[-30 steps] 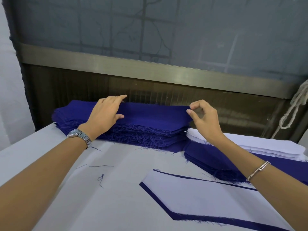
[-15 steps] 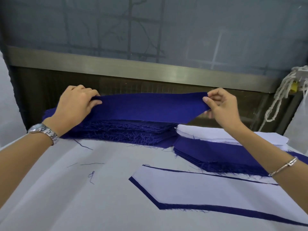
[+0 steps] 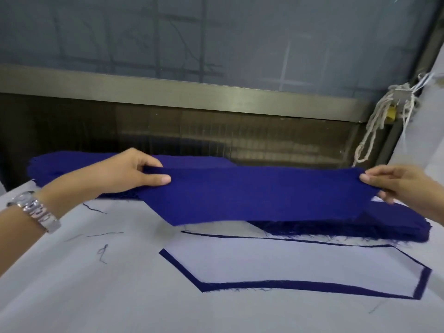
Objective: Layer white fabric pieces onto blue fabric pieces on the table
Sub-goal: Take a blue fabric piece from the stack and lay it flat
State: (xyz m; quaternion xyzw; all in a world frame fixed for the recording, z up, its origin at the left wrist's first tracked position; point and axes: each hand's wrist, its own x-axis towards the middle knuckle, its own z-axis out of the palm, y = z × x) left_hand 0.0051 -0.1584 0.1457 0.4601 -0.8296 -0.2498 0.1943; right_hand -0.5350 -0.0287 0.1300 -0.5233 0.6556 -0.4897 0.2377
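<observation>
Count: two hands, one held blue piece, two heaps, namely upper-left blue stack and right blue stack, and one white piece lying on a blue one, lower centre of table.

Right blue stack partly hidden behind held blue piece; right wrist cut off at the frame edge.

Held blue piece at mid-frame, above the table, long axis left–right. Left hand pinches its left end, right hand its right end.

Pale table set against a clouded window

Faint dark lines across the grey, translucent glass; below it a brushed metal rail, then a dark ribbed panel. At far right, a dark upright frame with knotted white cord hanging beside it. Soft, even light.
</observation>
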